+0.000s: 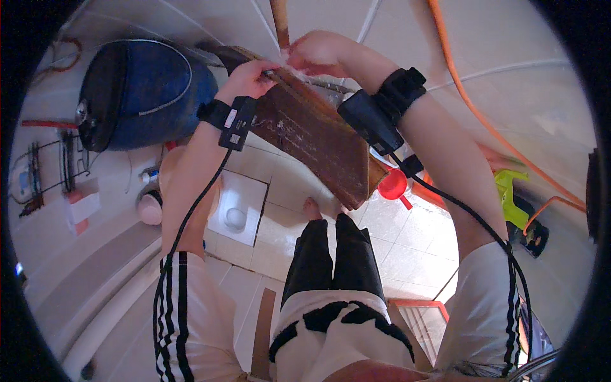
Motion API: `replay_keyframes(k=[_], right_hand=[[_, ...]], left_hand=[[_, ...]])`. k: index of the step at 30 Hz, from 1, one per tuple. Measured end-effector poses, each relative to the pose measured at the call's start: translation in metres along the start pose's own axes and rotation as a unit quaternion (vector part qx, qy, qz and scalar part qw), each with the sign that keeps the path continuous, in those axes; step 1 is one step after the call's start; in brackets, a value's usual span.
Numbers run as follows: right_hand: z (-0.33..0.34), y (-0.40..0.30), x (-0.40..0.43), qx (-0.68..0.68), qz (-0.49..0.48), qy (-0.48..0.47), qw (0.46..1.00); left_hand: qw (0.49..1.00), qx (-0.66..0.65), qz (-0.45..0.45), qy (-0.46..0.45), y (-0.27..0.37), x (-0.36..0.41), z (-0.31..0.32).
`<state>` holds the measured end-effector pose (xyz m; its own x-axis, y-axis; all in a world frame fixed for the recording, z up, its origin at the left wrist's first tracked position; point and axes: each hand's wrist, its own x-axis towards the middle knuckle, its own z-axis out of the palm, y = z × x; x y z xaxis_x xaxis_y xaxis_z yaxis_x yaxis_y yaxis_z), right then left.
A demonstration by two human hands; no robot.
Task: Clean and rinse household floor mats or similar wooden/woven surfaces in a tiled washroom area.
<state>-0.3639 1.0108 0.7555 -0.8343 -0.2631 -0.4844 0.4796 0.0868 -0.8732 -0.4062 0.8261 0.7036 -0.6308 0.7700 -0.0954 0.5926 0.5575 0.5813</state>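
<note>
A worn brown wooden drawer or board-like box (315, 138) slants across the upper middle, with pale scuffs or suds on its side. My left hand (250, 81) grips its upper edge, the thumb over the rim. Just to the right, my right hand (312, 56) is bent down at the far edge, beside pale foam or water; its fingers are partly hidden and blurred, so what it holds cannot be told. A brown pole-like piece (280, 24) rises behind that hand. Black devices with cables are strapped to both wrists.
A blue barrel (152, 95) lies left. A white squat toilet (237, 207) is set in the tiled floor below. Right of the wooden piece are a red dipper (393, 184) and a lime-green plastic stool (510, 198). An orange hose (458, 81) runs down the right wall.
</note>
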Motion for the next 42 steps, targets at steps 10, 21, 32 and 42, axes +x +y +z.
replay_keyframes(k=[10,21,32,42], right_hand=[[0.025,0.013,-0.088,-0.511,-0.013,0.038,0.859],[0.025,0.058,-0.218,-0.391,0.052,0.099,0.914],[0.108,0.088,-0.279,-0.282,0.024,0.133,0.950],[0.144,0.108,-0.382,-0.040,0.014,0.114,0.993]], left_hand=[[0.989,-0.133,0.053,0.023,0.035,0.011,0.007],[0.873,-0.440,-0.209,-0.015,0.006,0.065,0.025],[0.988,0.017,0.086,-0.126,-0.009,-0.014,-0.028],[0.836,-0.461,-0.297,-0.007,0.076,-0.130,-0.155]])
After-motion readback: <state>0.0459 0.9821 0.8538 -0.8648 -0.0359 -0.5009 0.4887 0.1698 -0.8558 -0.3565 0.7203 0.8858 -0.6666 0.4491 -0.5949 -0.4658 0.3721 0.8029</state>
